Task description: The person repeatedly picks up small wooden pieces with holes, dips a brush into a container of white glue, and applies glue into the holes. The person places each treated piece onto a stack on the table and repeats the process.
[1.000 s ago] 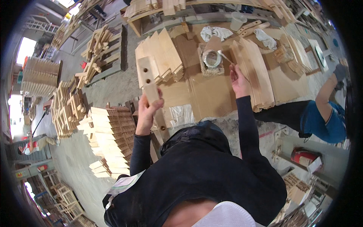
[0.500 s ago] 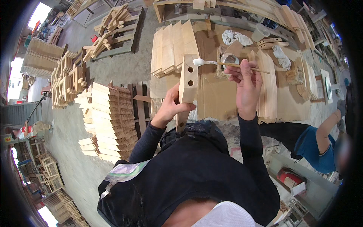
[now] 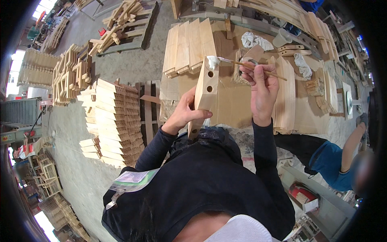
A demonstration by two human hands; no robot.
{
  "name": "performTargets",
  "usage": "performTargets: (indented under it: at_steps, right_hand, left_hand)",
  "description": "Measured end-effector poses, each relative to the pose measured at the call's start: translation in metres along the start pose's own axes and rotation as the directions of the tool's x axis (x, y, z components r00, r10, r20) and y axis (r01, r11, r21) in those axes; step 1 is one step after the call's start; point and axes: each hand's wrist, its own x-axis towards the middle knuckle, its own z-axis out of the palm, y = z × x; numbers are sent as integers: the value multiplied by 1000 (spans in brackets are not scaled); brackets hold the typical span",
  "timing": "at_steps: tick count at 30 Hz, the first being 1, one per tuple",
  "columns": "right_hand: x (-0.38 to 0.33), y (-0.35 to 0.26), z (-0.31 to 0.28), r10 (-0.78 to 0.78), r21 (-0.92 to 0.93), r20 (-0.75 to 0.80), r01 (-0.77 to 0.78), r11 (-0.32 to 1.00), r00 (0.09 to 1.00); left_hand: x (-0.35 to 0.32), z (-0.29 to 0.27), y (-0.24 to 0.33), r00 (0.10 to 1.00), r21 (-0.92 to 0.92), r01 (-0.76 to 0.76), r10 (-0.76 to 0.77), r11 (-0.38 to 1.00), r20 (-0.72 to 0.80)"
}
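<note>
My left hand (image 3: 184, 112) is wrapped round a pale wooden piece (image 3: 206, 96) with round holes in its narrow face, tilted up away from me. Between the fingers of my right hand (image 3: 263, 86) is a thin brush (image 3: 242, 63) with a wooden handle. Its tip, loaded with white glue (image 3: 213, 61), touches the far end of the wooden piece, and a white blob lies there. Just beyond my right fingers stands a small container (image 3: 250, 62), partly hidden by them.
Several boards (image 3: 188, 46) lie on a cardboard-covered table (image 3: 231, 107), with more boards (image 3: 284, 94) at right. White cloths (image 3: 256, 40) and a plastic cup (image 3: 281, 38) are at the back. A stack of cut wood (image 3: 115, 123) stands left. Another person (image 3: 332, 161) is at right.
The brush tip has come onto the end of the wooden piece, and white glue now lies there. The wooden piece appears slightly farther right in view.
</note>
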Motion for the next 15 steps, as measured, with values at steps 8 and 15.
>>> performTargets:
  at_steps: [8, 15]
  right_hand:
    - [-13, 1, -8, 9, -64, 133, 0, 998, 991]
    - [-35, 0, -8, 70, -84, 86, -63, 995, 994]
  left_hand:
    - [-1, 1, -2, 1000, -38, 14, -15, 999, -8]
    - [-3, 1, -4, 999, -68, 30, -31, 997, -15]
